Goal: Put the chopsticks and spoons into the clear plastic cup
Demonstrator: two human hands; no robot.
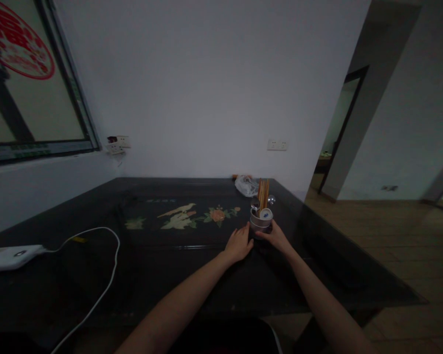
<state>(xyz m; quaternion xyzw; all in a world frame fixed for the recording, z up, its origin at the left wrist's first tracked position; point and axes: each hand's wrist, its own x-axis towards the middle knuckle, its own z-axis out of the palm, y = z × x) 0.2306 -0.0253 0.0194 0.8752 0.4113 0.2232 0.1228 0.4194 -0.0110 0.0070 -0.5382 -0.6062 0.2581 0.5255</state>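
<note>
A round, pale utensil cup (260,224) stands upright on the dark table, right of its middle. Wooden chopsticks (263,194) rise out of it, along with shiny metal spoons (271,199) and a white ceramic piece with a blue mark (266,214). My right hand (277,238) grips the cup from the right, its thumb across the front; the other fingers are mostly hidden behind. On the cup's left, my left hand (239,245) lies low with fingers stretched out toward its base. Whether those fingertips touch it, I cannot tell.
Behind the cup lies a crumpled clear plastic bag (246,186). A white device (14,257) with a white cable (117,250) occupies the table's left side. The glossy dark table (140,290) bears a bird-and-flower picture (184,216). A wall (199,98) rises behind.
</note>
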